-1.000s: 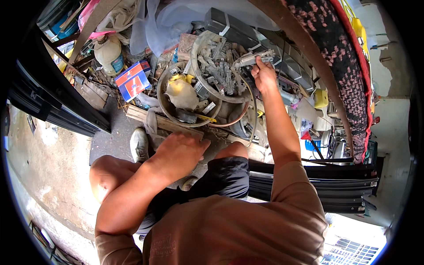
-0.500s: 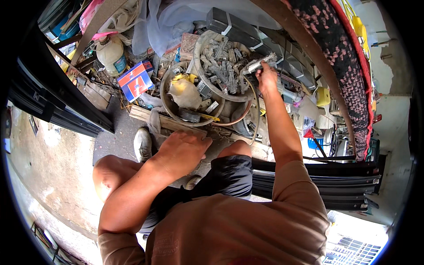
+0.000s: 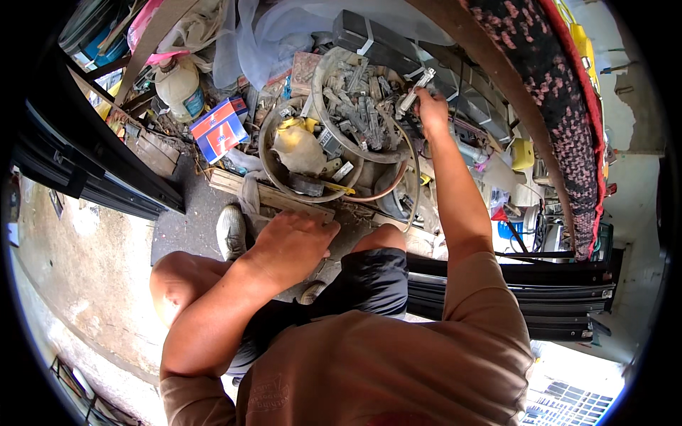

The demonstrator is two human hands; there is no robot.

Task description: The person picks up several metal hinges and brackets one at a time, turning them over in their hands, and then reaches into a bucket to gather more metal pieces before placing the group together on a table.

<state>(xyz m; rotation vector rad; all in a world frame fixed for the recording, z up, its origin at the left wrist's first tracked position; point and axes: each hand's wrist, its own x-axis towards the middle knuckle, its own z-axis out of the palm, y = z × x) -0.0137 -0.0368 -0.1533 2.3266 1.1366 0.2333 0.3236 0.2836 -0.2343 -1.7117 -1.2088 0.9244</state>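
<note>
Between the fingers of my right hand (image 3: pixel 432 112) is a slim, silvery-grey metal fitting (image 3: pixel 415 93), held at a steep slant by the right rim of a round basin (image 3: pixel 317 79). That basin is heaped with similar dusty metal fittings (image 3: pixel 359 106). Its near side overlaps a second basin (image 3: pixel 268 167), where a pale container with a yellow top (image 3: pixel 298 147), small grey parts and a yellow-handled tool (image 3: pixel 337 187) lie. My left hand (image 3: pixel 297 240) hangs closed above my knees, back upward, near a wooden plank (image 3: pixel 266 197); its palm is hidden.
A blue and orange box (image 3: pixel 219 130) and a cloudy plastic jug (image 3: pixel 177 86) stand to the left. Long dark bars (image 3: pixel 376 44) lie behind the basins. A padded, red-edged curve (image 3: pixel 540 92) arches over the right side. Stacked black profiles (image 3: pixel 511 298) lie at lower right.
The metal fitting in my right hand has turned from a shallow slant to a steeper one. My right hand has moved very slightly; my left hand stays put.
</note>
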